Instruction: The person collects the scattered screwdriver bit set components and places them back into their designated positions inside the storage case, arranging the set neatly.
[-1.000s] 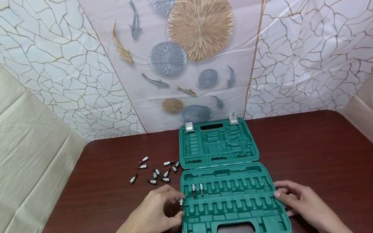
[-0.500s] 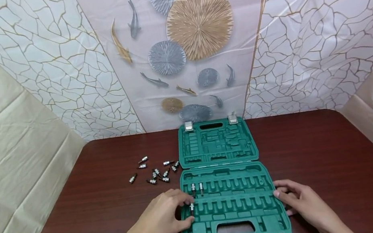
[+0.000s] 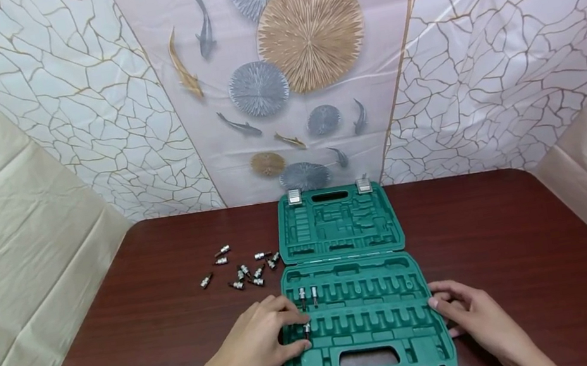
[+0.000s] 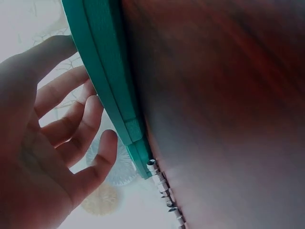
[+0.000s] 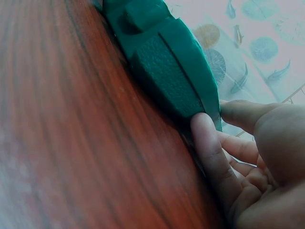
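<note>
A small socket bit (image 3: 307, 329) stands at the left end of the lower row of slots in the open green tool case (image 3: 370, 365), pinched between thumb and fingertips of the left hand (image 3: 253, 348); two more bits (image 3: 308, 296) sit upright in the row above; the right hand (image 3: 472, 314) presses loosely bent fingers against the case's right edge, gripping nothing; loose bits (image 3: 243, 271) lie scattered on the dark wooden table (image 3: 512, 251), left of the case lid (image 3: 339, 222).
</note>
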`<action>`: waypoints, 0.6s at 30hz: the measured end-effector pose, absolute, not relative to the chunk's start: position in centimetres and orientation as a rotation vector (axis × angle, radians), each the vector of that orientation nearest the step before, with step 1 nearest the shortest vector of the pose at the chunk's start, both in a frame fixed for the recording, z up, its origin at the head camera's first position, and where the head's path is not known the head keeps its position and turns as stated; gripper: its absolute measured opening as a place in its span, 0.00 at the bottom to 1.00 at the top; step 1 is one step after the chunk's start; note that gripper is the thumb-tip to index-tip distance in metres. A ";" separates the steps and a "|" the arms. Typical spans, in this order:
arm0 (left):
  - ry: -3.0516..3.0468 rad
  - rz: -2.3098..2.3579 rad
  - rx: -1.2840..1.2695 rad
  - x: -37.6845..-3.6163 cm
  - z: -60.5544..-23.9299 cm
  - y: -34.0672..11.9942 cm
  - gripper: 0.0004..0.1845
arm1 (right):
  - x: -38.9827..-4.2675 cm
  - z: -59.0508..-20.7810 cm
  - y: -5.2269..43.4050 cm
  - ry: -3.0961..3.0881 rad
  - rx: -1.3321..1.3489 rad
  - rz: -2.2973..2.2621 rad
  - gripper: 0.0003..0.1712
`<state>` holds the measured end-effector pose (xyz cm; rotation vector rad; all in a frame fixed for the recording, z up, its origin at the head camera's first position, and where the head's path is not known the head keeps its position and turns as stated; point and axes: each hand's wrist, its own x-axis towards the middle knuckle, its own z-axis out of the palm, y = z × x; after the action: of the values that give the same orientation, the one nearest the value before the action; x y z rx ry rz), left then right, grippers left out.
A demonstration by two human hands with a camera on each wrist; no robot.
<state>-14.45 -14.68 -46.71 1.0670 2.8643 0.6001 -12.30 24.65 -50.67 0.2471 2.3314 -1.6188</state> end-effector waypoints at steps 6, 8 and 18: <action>2.860 0.663 1.048 -14.3 -46.8 -14.4 0.16 | -12.3 -50.5 24.7 2.326 0.253 -1.624 0.38; 2.856 0.671 1.045 -14.3 -46.9 -14.3 0.17 | -12.2 -50.5 24.7 2.328 0.257 -1.626 0.38; 2.830 0.720 0.968 -14.0 -46.7 -14.3 0.20 | -12.2 -50.5 24.7 2.345 0.254 -1.610 0.38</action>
<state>-13.98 -14.25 -46.72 0.9677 2.8299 0.7198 -12.21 24.65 -50.53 0.2544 2.3445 -1.6100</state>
